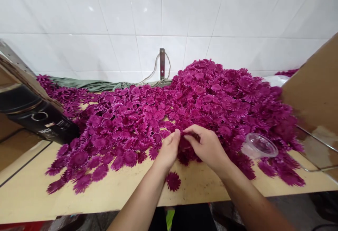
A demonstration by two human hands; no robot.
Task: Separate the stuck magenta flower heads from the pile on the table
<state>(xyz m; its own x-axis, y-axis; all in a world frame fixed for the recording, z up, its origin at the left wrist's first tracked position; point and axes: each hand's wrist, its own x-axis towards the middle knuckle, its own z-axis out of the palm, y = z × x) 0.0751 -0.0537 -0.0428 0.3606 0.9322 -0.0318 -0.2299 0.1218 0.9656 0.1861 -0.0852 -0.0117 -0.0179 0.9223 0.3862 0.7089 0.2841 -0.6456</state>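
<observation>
My left hand (169,149) and my right hand (206,146) are close together over the front of a large heap of magenta flower heads (211,97). Between them is a magenta flower piece (184,143), which the fingers of both hands pinch, its outline partly lost against the heap. A single dark magenta flower (173,181) lies on the pale tabletop (200,185) just below my hands. To the right of my right hand, a clear plastic cup (260,146) rests tilted among the flowers.
On the left, a black cylindrical container (39,115) leans beside a cardboard box (16,69). Another cardboard box (317,101) stands at the right. Green cloth (89,83) runs along the tiled wall, below a metal bracket (162,64) with string.
</observation>
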